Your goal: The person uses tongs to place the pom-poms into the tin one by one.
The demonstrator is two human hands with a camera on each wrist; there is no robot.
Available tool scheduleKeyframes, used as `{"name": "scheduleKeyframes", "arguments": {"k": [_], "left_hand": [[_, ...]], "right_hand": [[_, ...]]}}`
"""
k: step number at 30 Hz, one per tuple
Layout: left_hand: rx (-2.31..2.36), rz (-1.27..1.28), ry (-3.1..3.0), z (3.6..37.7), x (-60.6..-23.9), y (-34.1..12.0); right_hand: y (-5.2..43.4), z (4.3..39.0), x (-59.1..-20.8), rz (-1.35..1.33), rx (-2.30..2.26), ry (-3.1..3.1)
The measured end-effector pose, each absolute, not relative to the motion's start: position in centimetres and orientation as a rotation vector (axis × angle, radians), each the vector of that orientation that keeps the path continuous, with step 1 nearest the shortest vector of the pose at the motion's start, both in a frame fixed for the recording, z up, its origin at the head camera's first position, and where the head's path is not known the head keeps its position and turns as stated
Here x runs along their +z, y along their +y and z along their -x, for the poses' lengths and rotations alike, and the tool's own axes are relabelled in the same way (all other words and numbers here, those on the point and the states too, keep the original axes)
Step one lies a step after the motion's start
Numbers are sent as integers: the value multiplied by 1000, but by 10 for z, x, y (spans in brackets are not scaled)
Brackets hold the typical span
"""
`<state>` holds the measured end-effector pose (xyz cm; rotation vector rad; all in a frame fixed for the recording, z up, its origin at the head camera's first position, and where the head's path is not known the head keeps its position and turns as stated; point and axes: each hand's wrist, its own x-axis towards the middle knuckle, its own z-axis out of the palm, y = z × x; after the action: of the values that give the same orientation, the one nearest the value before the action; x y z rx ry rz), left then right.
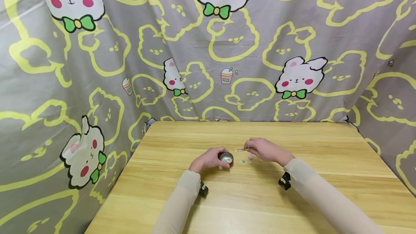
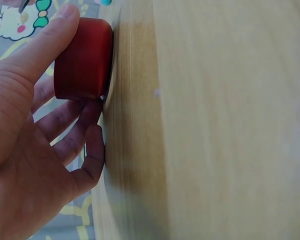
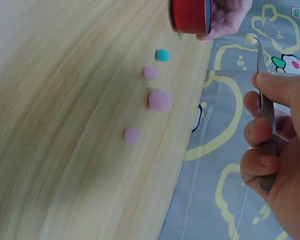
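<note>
While held, tweezers [image 1: 244, 149] point left — toward cup [image 1: 226, 158].

Table: pale wooden table [image 1: 292, 198] is showing smooth, faintly satin grain.
Cup: small round red cup [image 2: 82, 59] is looking matt outside, shiny metal inside [image 1: 226, 158].
Tweezers: thin metal tweezers [image 3: 266, 120] are gleaming dully.
Balls: little pink and teal pompoms [image 3: 159, 99] are looking fuzzy.
Backdrop: grey printed cloth backdrop [image 1: 276, 28] is hanging matt and creased.

no readable text anywhere
</note>
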<state>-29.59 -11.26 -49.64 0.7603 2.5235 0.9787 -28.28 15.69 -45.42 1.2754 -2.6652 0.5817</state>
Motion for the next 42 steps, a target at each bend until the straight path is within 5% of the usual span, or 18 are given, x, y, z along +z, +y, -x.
{"name": "scheduleKeyframes", "arguments": {"k": [42], "left_hand": [[956,-777,2535,298,-497,-113]], "right_hand": [[126,284,-461,-1341,539,-2695]]}}
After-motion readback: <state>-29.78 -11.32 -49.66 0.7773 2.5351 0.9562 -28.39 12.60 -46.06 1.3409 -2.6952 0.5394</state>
